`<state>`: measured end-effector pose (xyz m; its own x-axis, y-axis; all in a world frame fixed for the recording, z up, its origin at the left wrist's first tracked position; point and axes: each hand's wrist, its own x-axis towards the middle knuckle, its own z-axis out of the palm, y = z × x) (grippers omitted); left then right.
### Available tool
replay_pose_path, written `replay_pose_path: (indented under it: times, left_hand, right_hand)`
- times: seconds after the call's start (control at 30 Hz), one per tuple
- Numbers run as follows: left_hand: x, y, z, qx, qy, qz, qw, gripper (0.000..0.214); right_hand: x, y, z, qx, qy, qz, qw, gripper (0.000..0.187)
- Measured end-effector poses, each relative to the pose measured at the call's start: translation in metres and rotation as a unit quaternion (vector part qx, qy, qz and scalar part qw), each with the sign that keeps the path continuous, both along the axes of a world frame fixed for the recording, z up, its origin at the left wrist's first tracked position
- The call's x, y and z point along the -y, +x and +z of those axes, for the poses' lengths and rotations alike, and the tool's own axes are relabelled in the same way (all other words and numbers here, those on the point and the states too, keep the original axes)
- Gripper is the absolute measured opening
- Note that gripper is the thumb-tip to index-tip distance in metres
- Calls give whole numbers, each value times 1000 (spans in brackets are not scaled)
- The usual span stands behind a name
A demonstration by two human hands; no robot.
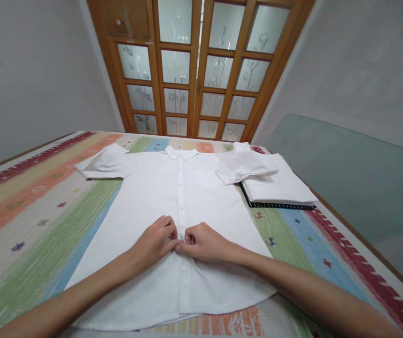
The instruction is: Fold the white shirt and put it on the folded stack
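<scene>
A white short-sleeved shirt [152, 188] lies front side up, its collar at the far end and both sleeves spread outward. Its button placket runs down the middle. Over the lower half of that placket, my left hand [161, 234] and my right hand [203, 241] meet, thumbs touching or nearly so. Both hands are closed in a pinch on the shirt's front edges, where the cloth is slightly lifted. Any button between the fingertips is hidden. Below the hands the placket lies flat to the hem.
A striped, patterned cloth [21, 225] covers the table. Folded white cloth [279, 183] rests on a black dotted item [282, 205] at the right, partly under the shirt's sleeve. Beyond the far edge stand wooden doors [194, 70] with glass panes. A pale green panel [345, 173] leans along the right wall.
</scene>
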<state>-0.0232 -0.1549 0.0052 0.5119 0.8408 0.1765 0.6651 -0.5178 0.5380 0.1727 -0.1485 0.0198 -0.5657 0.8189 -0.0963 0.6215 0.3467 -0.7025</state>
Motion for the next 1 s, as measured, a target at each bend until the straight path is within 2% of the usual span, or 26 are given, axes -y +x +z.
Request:
replay_pose_path:
  times: [0.1, 0.23, 0.4, 0.53, 0.67, 0.8, 0.9, 1.0]
  left_hand:
    - [2, 3, 1, 13, -10, 4, 1000, 14]
    - [5, 6, 5, 9, -21, -26, 999, 13]
    - [5, 12, 11, 3, -70, -7, 997, 15]
    - [0, 15, 17, 0, -140, 25, 990, 16]
    - [-3, 15, 21, 18, -248, 41, 968, 20]
    - [-4, 15, 21, 63, -366, 51, 927, 20]
    - [-6, 15, 19, 91, -418, 48, 903, 20]
    - [-8, 14, 17, 115, -437, 43, 891, 21]
  right_hand:
    - [-2, 3, -3, -2, -60, -11, 998, 8]
    - [-5, 8, -6, -40, -175, -13, 984, 14]
    - [-8, 10, -10, -76, -139, -50, 986, 10]
    - [-7, 10, -10, -85, -146, -49, 984, 15]
    - [-6, 14, -11, -109, -190, -40, 975, 16]
    - [-7, 18, -14, -145, -224, -24, 964, 20]
    - [-8, 19, -13, -163, -244, -16, 956, 21]
    - [-7, 17, -10, -173, -268, -33, 947, 17]
